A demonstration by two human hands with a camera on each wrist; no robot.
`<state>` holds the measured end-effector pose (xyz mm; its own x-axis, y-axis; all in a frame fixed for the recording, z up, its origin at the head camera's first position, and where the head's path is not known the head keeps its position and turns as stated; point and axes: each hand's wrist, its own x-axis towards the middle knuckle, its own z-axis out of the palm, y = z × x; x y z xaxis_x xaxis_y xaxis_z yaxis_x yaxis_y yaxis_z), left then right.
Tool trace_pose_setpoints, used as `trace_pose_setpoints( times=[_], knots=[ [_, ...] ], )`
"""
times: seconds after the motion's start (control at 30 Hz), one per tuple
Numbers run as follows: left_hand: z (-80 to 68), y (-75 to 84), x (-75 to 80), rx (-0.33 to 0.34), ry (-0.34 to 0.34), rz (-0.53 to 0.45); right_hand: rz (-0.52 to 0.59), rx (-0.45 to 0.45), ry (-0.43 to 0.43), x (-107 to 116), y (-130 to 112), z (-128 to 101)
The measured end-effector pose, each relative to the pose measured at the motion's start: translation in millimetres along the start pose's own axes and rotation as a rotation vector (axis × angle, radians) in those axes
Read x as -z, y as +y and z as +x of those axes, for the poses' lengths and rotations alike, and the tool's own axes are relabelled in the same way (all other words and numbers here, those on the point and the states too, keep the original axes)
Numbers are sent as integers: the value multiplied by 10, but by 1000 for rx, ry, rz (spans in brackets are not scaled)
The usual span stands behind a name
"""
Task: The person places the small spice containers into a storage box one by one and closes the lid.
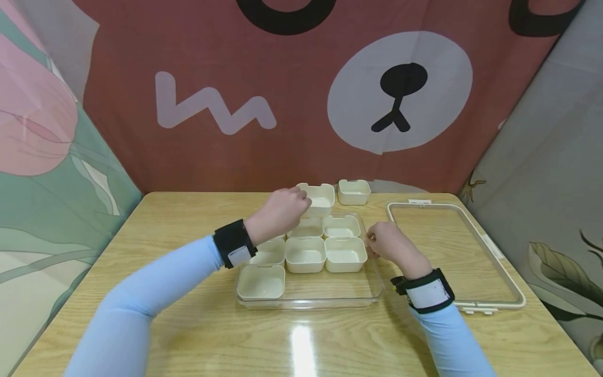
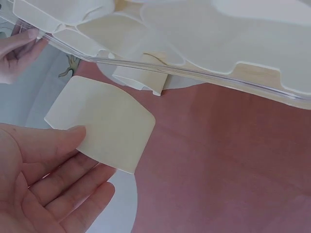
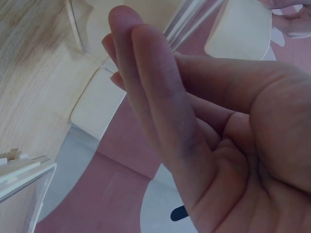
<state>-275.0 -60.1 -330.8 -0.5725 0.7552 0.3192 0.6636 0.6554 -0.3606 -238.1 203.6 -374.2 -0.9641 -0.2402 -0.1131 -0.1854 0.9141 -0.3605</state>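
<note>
My left hand [image 1: 284, 210] pinches a small cream container [image 1: 320, 198] by its side wall, thumb on one face and fingers behind, as the left wrist view shows. This container [image 2: 104, 124] is raised above the back edge of a clear plastic box [image 1: 330, 287]. Several like containers [image 1: 346, 255] stand in rows inside the box, with one container [image 1: 261, 281] at its front left corner. At the box's right wall is my right hand [image 1: 394, 246], its fingers [image 3: 158, 73] loosely extended; whether they touch the wall is unclear.
Behind the box, another cream container [image 1: 354, 192] stands near the table's back edge. A clear lid with a white rim [image 1: 490, 246] and clips lies on the right of the wooden table [image 1: 198, 324]. Printed cloth [image 1: 212, 157] hangs directly behind the table.
</note>
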Motion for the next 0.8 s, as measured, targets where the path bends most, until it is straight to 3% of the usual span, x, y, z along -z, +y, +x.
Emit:
trace_pose_setpoints(
  times=[0.27,0.63,0.8],
  knots=[
    [-126,46,54,-17,25,12,8,1,-7,-4,-1,-1],
    [-284,116,75,-27,126,6,-1,13,4,2,1,-13],
    [-363,149,91,-32,139,16,-5,37,10,4,4,-15]
  ],
)
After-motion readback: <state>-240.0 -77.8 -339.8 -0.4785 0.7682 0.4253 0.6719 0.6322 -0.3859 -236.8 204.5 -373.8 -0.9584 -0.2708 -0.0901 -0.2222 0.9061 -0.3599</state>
